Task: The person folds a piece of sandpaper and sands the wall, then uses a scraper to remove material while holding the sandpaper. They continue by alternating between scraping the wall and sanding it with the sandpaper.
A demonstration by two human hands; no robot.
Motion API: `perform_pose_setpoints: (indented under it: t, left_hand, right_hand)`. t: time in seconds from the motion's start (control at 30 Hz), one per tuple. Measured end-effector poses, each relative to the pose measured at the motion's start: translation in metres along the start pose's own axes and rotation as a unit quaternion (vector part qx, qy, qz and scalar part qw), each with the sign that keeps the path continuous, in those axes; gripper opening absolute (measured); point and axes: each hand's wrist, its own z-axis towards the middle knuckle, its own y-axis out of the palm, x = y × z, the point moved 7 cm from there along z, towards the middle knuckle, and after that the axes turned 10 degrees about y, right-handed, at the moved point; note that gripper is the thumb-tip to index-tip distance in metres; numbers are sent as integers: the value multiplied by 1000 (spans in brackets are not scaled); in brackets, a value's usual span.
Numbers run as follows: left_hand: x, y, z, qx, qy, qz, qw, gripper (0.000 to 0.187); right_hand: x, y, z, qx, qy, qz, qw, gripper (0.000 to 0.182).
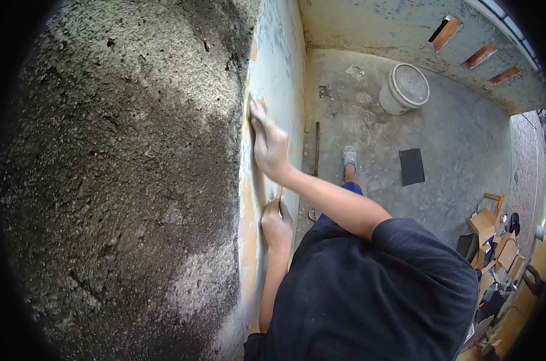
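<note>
My right hand (270,144) lies against the painted wall (279,72) near its top edge, fingers stretched out along the surface. Whether anything is under those fingers is hidden. Lower in the view, my left hand (277,224) is at the same wall face, its fingers closed. A thin, light-coloured sliver (280,192) sticks up from them; its kind is too small to make out. The paint around both hands is pale blue-white with worn yellowish patches, mostly along the edge.
Rough, dark concrete (128,180) fills the left side. On the grey floor (465,138) stand a lidded white bucket (410,85), a dark square sheet (412,166) and a thin rod (317,149) beside the wall. Cardboard boxes (483,227) and clutter lie at right. Several bricks (447,34) jut from the far wall.
</note>
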Motion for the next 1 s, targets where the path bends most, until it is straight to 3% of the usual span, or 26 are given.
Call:
perform_pose_setpoints:
  t: [0.13, 0.2, 0.27, 0.37, 0.47, 0.53, 0.63, 0.8, 0.87, 0.93, 1.0]
  left_hand:
    - [5, -4, -1, 10, 1, 8, 1000, 21]
    - [1, -4, -4, 11, 0, 4, 1000, 21]
    - [-2, 0, -9, 8, -3, -3, 1000, 21]
    - [-4, 2, -9, -14, 1, 11, 1000, 20]
    - [4, -3, -3, 30, 12, -10, 999, 20]
    - [2, -4, -6, 61, 40, 4, 997, 20]
    - [-3, -3, -12, 78, 52, 0, 996, 20]
    - [-5, 2, -13, 5, 5, -23, 1000, 19]
    - [3, -5, -8, 54, 37, 6, 998, 22]
    - [3, -5, -11, 62, 36, 3, 997, 23]
    - [4, -8, -10, 60, 32, 1, 998, 22]
  right_hand:
    - [6, 5, 34, 16, 57, 14, 998, 33]
    - [-3, 5, 5, -4, -35, -5, 999, 44]
    - [-12, 1, -35, -24, -60, -6, 998, 51]
    - [-8, -1, -31, -25, -52, -10, 998, 49]
    - [-5, 3, 11, 9, -61, -5, 998, 43]
    - [4, 5, 26, 10, 0, -10, 1000, 42]
    - [-12, 3, -21, -16, -33, 1, 999, 45]
    - [-16, -2, -40, -13, -82, -5, 997, 51]
    - [-5, 1, 2, 45, -33, -18, 998, 41]
    - [5, 3, 41, 38, 42, -11, 998, 40]
    - [10, 6, 26, 2, 38, 1, 999, 42]
